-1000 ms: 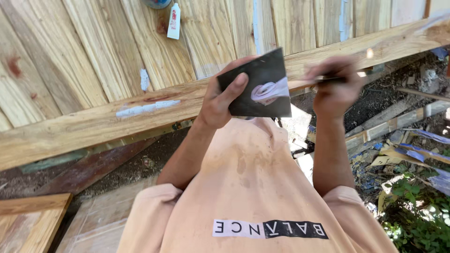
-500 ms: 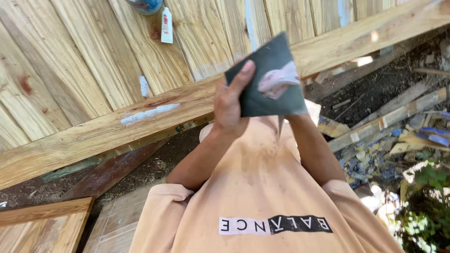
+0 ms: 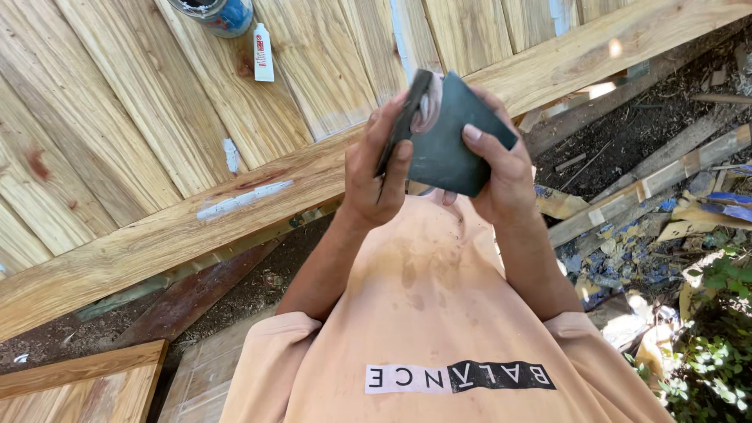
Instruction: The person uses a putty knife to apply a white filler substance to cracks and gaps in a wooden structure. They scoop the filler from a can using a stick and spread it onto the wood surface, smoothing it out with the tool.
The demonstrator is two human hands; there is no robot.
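Note:
My left hand [image 3: 376,176] grips a thin dark flat blade [image 3: 406,113], seen edge-on, with a dab of pinkish filler [image 3: 429,106] on it. My right hand [image 3: 501,168] holds a dark green square plate [image 3: 446,149] pressed against that blade, thumb across its face. Both hands are raised together in front of my chest, over the edge of a pale wooden plank [image 3: 157,243]. I wear a peach shirt [image 3: 439,313].
The plank carries a white filler smear [image 3: 243,200] and borders slanted wooden panelling [image 3: 117,117]. A white tube [image 3: 262,51] and a blue can [image 3: 219,14] lie on the panelling. Scrap wood and debris [image 3: 666,188] cover the ground at right, with plants [image 3: 721,360].
The dark plate was in my left hand alone, face towards me. My right hand has come in from the right, and both hands now hold dark pieces together.

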